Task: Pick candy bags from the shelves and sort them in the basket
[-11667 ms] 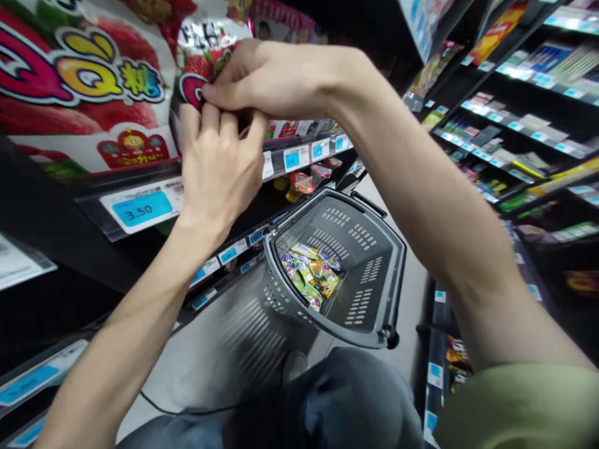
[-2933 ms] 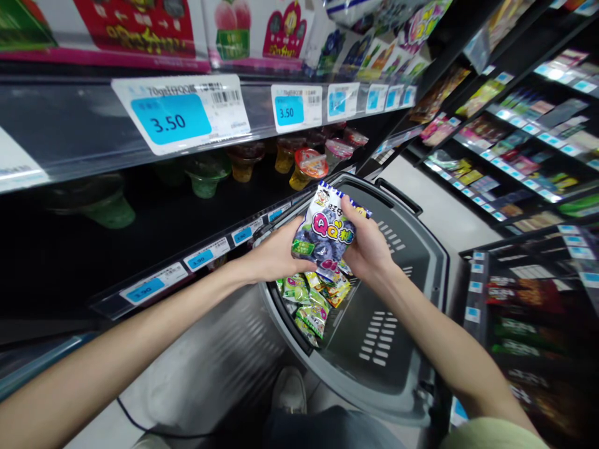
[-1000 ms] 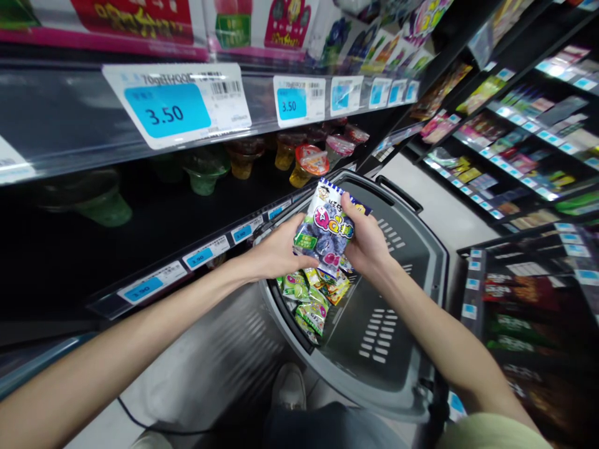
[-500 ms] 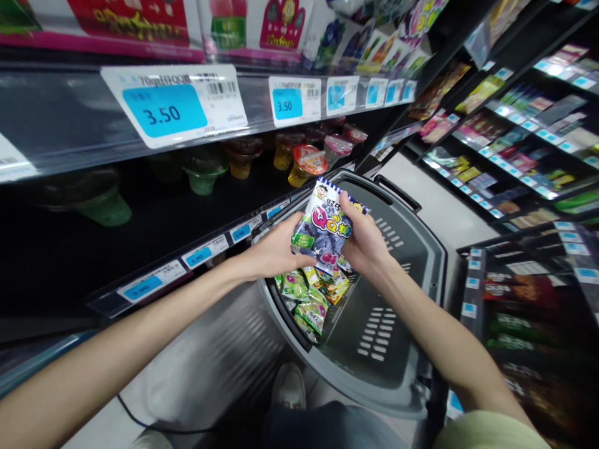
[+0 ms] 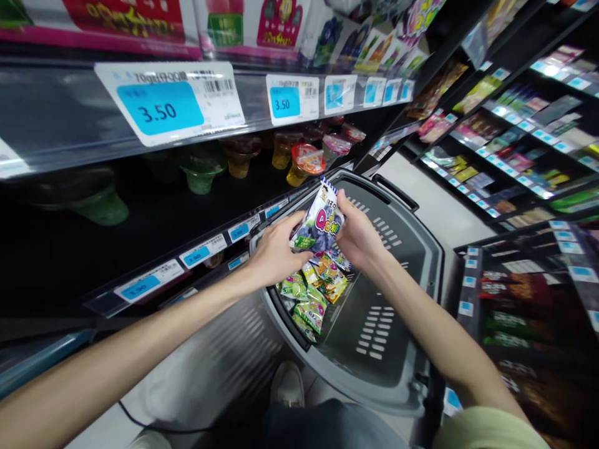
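A purple-and-white bag of gummy candy (image 5: 322,218), marked QQ with dark grapes or berries printed on it, is held tilted over the shopping basket. My left hand (image 5: 279,248) pinches its lower left side, thumb in front. On the bag's right edge my right hand (image 5: 359,236) is closed, with some fingers hidden behind it. Beneath, in the grey basket (image 5: 355,402), lie several small bags: green ones (image 5: 311,308) toward the near left and yellow-orange ones (image 5: 333,280) beside them. Another purple bag (image 5: 340,259) shows partly below my right hand.
A shelf edge with price tags (image 5: 168,106) crosses the upper left. Jelly cups (image 5: 306,163) stand on the lower shelf behind the basket. More stocked shelves (image 5: 519,137) are at the right. A shoe (image 5: 287,383) and a dark cable (image 5: 163,429) show on the floor.
The candy bag has turned and tipped, so its front now looks narrower. Both hands shifted slightly with it, and the bags beneath show more.
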`<state>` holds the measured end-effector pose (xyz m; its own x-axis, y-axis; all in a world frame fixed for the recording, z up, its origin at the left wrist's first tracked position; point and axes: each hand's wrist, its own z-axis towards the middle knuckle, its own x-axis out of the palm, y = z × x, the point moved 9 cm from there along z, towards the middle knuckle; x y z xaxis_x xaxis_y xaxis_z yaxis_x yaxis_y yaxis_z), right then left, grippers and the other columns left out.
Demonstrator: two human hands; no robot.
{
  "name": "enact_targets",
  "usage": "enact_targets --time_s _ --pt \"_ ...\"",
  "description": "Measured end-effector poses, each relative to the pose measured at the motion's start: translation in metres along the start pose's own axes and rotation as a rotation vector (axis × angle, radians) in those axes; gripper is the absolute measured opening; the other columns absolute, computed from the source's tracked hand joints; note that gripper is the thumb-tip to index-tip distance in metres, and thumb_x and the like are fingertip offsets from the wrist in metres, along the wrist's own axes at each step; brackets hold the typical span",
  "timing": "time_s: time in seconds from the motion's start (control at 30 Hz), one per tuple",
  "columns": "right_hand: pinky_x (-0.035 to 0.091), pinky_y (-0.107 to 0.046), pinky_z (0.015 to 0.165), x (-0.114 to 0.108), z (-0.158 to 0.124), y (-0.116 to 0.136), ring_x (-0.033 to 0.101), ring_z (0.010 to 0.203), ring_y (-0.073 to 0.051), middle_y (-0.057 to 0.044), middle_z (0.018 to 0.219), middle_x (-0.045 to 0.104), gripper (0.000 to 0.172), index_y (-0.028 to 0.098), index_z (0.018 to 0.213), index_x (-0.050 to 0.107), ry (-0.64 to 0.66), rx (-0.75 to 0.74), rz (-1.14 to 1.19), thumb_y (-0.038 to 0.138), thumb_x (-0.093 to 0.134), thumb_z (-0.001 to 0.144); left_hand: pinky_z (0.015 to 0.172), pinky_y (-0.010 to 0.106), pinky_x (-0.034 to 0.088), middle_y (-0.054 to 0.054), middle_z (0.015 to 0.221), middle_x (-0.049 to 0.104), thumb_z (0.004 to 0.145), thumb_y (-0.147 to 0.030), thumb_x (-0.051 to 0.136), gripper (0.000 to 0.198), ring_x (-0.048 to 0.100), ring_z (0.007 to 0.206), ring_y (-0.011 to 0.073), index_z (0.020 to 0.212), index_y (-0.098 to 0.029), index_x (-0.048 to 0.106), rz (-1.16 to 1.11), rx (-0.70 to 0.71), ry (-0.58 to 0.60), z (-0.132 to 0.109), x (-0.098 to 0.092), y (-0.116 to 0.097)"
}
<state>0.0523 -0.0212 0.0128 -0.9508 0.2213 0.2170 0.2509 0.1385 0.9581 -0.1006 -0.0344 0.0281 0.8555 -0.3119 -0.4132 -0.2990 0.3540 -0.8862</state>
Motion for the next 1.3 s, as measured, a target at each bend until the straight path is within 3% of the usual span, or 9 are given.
enact_targets --time_s 0.2,0.3,0.4,0.53,0.67,0.8,0.93,1.3 --pt "0.054 -0.030 0.076 -0.016 -0.001 -0.002 0.067 0.100 -0.018 -0.002 0.116 0.069 0.064 0.027 0.114 0.057 -0.175 -0.052 -0.039 0.040 0.089 0.060 0.079 0.029 0.058 0.005 0.113 0.066 0.076 -0.015 0.072 0.055 0.067 0.095 0.0159 0.128 -0.021 0.053 -0.257 0.005 -0.182 -0.004 -0.012 0.005" --pt "0.054 -0.030 0.081 -0.007 -0.002 0.003 0.066 0.103 -0.018 0.001 0.115 0.068 0.058 0.031 0.115 0.058 -0.083 -0.089 -0.082 0.044 0.086 0.065 0.067 0.020 0.056 0.004 0.108 0.064 0.078 -0.011 0.068 0.048 0.065 0.092 0.0133 0.124 -0.021 0.057 -0.275 0.044 -0.228 -0.009 -0.015 0.001" --pt "0.055 -0.037 0.086 0.013 -0.008 0.006 0.065 0.109 -0.023 0.000 0.118 0.069 0.054 0.032 0.115 0.063 0.102 -0.070 -0.125 0.069 0.067 0.076 0.074 0.021 0.054 0.002 0.106 0.062 0.077 -0.004 0.064 0.048 0.061 0.096 0.0127 0.121 -0.023 0.063 -0.130 0.172 -0.250 -0.015 -0.018 -0.012" --pt "0.054 -0.046 0.090 0.015 -0.020 0.007 0.062 0.119 -0.030 -0.004 0.117 0.071 0.083 0.031 0.120 0.066 0.127 -0.066 -0.227 0.093 0.037 0.074 0.089 0.031 0.048 0.000 0.099 0.062 0.074 0.002 0.061 0.055 0.055 0.099 0.0158 0.121 -0.026 0.067 0.122 0.322 -0.209 -0.024 -0.012 -0.028" --pt "0.052 -0.046 0.096 0.011 -0.027 0.005 0.060 0.124 -0.028 -0.001 0.122 0.070 0.083 0.035 0.127 0.063 0.100 -0.082 -0.240 0.093 0.034 0.075 0.087 0.036 0.043 0.001 0.093 0.068 0.083 -0.008 0.063 0.046 0.052 0.093 0.0191 0.125 -0.024 0.066 0.356 0.535 -0.204 -0.038 -0.003 -0.048" --pt "0.052 -0.048 0.100 0.024 -0.030 -0.001 0.060 0.125 -0.030 -0.003 0.126 0.068 0.082 0.032 0.133 0.060 0.234 -0.001 -0.184 0.088 0.040 0.077 0.079 0.034 0.041 0.003 0.093 0.070 0.093 -0.011 0.054 0.042 0.054 0.089 0.0187 0.135 -0.016 0.056 0.507 0.717 -0.112 -0.051 0.013 -0.061" --pt "0.051 -0.049 0.101 0.035 -0.031 0.000 0.060 0.125 -0.031 -0.004 0.124 0.069 0.083 0.028 0.136 0.058 0.316 0.024 -0.139 0.086 0.038 0.080 0.077 0.033 0.045 0.005 0.089 0.069 0.099 -0.012 0.041 0.035 0.057 0.088 0.0186 0.132 -0.010 0.054 0.521 0.825 -0.072 -0.058 0.019 -0.069" --pt "0.056 -0.049 0.092 0.011 -0.028 0.008 0.063 0.119 -0.032 -0.004 0.113 0.073 0.073 0.030 0.131 0.061 0.015 -0.056 -0.224 0.080 0.055 0.078 0.074 0.029 0.052 0.005 0.089 0.069 0.097 -0.011 0.042 0.035 0.064 0.085 0.0167 0.130 -0.011 0.054 0.494 0.754 0.015 -0.054 0.024 -0.062"
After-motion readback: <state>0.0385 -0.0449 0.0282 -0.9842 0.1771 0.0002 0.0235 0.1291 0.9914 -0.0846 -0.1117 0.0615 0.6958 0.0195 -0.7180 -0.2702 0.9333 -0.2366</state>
